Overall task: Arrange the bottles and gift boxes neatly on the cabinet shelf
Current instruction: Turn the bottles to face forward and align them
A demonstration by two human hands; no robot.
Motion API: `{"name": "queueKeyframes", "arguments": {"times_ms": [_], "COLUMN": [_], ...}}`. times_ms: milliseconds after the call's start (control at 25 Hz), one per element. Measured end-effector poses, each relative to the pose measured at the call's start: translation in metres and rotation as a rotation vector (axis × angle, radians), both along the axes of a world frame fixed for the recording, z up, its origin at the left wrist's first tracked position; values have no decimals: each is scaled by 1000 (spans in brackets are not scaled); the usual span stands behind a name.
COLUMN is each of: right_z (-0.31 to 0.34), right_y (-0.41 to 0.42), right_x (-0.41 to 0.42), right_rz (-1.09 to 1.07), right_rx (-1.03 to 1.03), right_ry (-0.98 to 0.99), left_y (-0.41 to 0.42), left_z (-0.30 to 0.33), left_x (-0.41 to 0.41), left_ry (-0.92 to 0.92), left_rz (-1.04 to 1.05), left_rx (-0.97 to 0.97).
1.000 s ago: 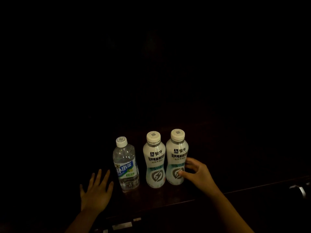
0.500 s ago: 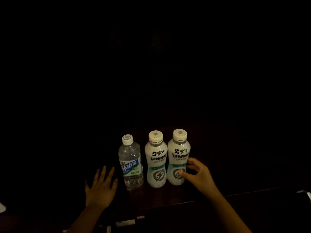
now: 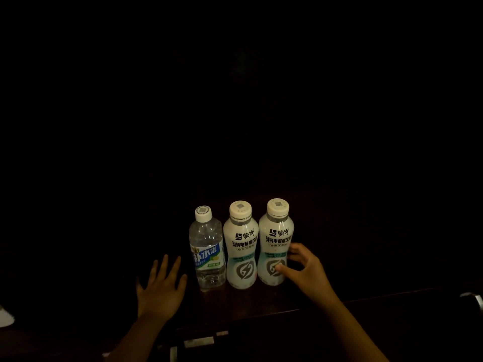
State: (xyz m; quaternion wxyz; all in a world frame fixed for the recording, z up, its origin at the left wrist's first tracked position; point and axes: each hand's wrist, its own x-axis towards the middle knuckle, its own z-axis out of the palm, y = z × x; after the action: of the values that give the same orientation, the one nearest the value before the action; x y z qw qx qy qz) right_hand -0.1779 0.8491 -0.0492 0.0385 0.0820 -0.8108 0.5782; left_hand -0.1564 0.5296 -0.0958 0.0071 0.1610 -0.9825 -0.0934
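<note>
Three bottles stand upright in a row on a dark wooden shelf (image 3: 251,307). At the left is a clear water bottle (image 3: 208,253) with a blue label. Beside it stand two white drink bottles, the middle white bottle (image 3: 241,246) and the right white bottle (image 3: 275,244). My right hand (image 3: 305,270) curls around the lower right side of the right white bottle, thumb on its front. My left hand (image 3: 162,288) hovers flat with fingers spread, just left of the clear bottle, not touching it. No gift boxes show in the dark.
The shelf's front edge (image 3: 366,300) runs across below the bottles. A pale object (image 3: 6,316) shows at the far left edge and a metallic piece (image 3: 474,300) at the far right. Everything else is too dark to make out.
The clear bottle now stands closer to the white bottles than a second ago. My left hand has followed it slightly rightward. My right hand keeps its place at the right bottle.
</note>
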Motion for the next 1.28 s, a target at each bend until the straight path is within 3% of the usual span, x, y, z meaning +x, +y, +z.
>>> {"name": "queueKeyframes", "arguments": {"times_ms": [400, 640, 840, 1080, 1280], "right_z": [10, 25, 50, 100, 140], "right_y": [0, -13, -26, -66, -129], "right_x": [0, 13, 41, 80, 97], "right_rz": [-5, -153, -324, -336, -94], "right_rx": [21, 270, 734, 658, 553], "right_ry": [-41, -93, 7, 304, 512], "left_y": [2, -9, -20, -23, -48], "left_z": [9, 44, 84, 134, 171], "left_x": [1, -6, 8, 45, 97], "left_ry": [-68, -199, 38, 311, 463], "left_rz": [-24, -161, -267, -330, -323], "left_rx": [-3, 46, 176, 216, 234]}}
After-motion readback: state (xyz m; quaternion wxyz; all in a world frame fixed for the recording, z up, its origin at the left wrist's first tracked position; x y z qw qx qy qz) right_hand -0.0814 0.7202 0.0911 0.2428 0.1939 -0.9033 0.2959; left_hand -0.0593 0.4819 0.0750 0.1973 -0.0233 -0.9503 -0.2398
